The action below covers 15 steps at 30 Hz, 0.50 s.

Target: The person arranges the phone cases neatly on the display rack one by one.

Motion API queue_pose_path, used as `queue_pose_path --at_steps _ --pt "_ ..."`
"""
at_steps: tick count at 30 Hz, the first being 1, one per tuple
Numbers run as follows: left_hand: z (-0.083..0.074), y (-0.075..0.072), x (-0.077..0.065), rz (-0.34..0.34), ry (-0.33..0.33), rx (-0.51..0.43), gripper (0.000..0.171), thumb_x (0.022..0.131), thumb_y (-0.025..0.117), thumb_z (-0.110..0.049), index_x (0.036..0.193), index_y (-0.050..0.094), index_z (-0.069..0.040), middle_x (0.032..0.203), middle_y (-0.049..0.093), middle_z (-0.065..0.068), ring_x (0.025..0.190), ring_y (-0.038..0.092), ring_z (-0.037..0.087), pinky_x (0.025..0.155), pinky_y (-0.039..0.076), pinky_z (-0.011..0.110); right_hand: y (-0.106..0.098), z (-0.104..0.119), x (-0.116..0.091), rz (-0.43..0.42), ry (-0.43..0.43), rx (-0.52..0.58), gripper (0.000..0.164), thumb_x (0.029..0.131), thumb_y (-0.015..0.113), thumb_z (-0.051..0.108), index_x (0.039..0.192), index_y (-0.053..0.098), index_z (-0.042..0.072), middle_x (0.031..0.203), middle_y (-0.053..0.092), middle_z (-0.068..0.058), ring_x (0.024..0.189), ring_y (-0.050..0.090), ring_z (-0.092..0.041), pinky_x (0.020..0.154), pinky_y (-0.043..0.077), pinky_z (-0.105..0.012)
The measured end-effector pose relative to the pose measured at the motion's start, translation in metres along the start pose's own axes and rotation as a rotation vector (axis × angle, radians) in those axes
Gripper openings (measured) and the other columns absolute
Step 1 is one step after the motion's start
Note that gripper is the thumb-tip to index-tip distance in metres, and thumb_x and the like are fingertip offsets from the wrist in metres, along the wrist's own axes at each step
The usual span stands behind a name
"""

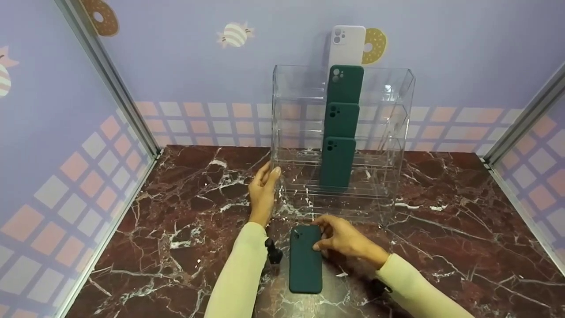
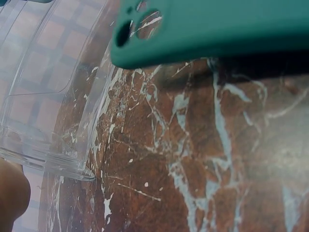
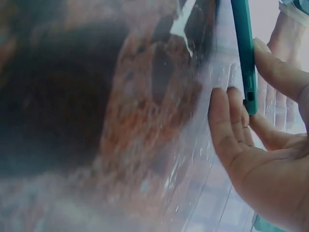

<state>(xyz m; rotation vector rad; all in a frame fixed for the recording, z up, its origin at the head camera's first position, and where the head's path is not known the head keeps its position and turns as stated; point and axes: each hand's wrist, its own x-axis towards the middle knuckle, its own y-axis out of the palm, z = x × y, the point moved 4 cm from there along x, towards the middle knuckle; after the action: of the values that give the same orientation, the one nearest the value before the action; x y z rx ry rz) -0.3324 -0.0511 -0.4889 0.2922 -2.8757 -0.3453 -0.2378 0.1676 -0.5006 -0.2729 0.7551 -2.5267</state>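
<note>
My right hand pinches a dark green phone case by its right edge near the camera cutouts. The thumb is on its upper face and the fingers are at its edge and underside. In the right wrist view, the case shows edge-on between thumb and fingers. My left hand holds the left side wall of a clear tiered display stand; its fingertips are partly hidden. Three green phone cases and a white one stand in a column on the stand's tiers.
A dark red marbled tabletop lies under everything. Behind the stand rises a lilac wall with candy and doughnut prints. Side panels close off the left and right.
</note>
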Motion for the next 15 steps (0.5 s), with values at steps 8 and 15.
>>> queue_pose_path --at_steps 8,15 --pt "0.001 -0.001 -0.001 0.017 0.007 0.02 0.047 0.103 0.069 -0.018 0.146 0.062 -0.001 0.132 0.072 0.017 0.12 0.069 0.026 0.109 0.048 0.049 -0.015 0.008 -0.004 -0.017 -0.101 0.124 0.038 0.094 0.079 -0.001 0.129 0.066 -0.004 0.1 0.072 -0.013 0.085 0.071 -0.021 0.072 0.06 -0.032" --pt "0.001 -0.001 -0.001 0.016 0.003 0.014 0.048 0.103 0.07 -0.018 0.147 0.062 -0.002 0.131 0.072 0.016 0.119 0.07 0.025 0.109 0.048 0.05 -0.033 0.019 -0.006 -0.095 -0.08 0.159 0.032 0.098 0.073 -0.003 0.129 0.067 0.0 0.102 0.066 -0.013 0.091 0.071 -0.023 0.077 0.061 -0.039"
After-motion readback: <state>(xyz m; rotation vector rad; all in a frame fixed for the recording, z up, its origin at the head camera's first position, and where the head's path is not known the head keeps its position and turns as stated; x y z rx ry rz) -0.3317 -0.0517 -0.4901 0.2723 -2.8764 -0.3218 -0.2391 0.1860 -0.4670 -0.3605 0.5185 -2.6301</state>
